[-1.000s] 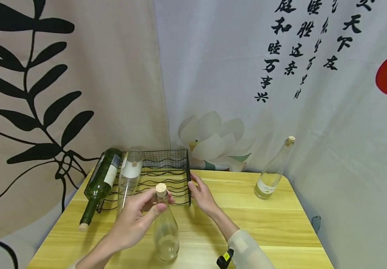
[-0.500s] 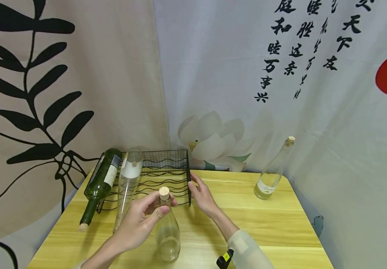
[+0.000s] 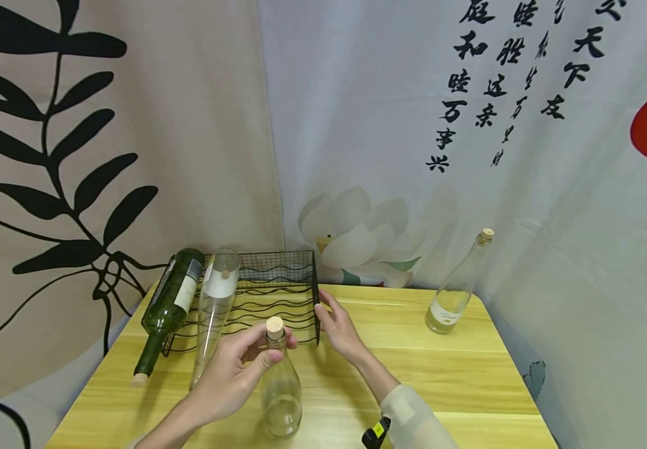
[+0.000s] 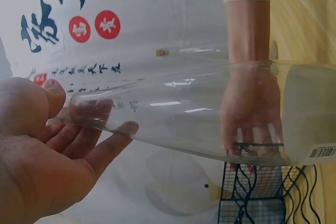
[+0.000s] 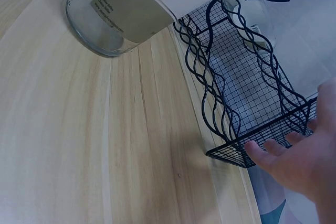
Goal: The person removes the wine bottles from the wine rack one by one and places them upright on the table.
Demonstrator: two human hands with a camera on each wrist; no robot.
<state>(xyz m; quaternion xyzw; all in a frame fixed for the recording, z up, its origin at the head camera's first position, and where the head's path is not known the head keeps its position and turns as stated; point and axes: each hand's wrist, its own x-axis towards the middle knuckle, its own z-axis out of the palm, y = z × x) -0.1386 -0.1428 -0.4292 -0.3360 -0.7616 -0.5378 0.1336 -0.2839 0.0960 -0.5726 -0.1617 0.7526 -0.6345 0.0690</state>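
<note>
My left hand point(image 3: 224, 377) grips a clear, corked glass bottle point(image 3: 281, 399) by its neck, just below the cork. The bottle is nearly upright at the table's front. Its label shows in the right wrist view, where the lower part of the glass bottle point(image 5: 131, 9) appears. With fingers extended, my right hand point(image 3: 342, 332) touches the right side of a black wire wine rack point(image 3: 295, 267); in the right wrist view the fingertips point(image 5: 254, 150) lie at the mesh panel. A green wine bottle point(image 3: 167, 305) and a second clear bottle point(image 3: 219, 290) lie in the rack, necks toward me.
A further clear corked bottle point(image 3: 451, 293) stands at the back right of the wooden table point(image 3: 413, 362). Printed cloth curtains point(image 3: 357, 125) hang right behind the table and along its sides. The rack's wavy wires run to the right of the bottles lying there.
The held bottle and my left hand have shifted slightly right, and its cork end sits a little lower. My right hand stays on the rack's side.
</note>
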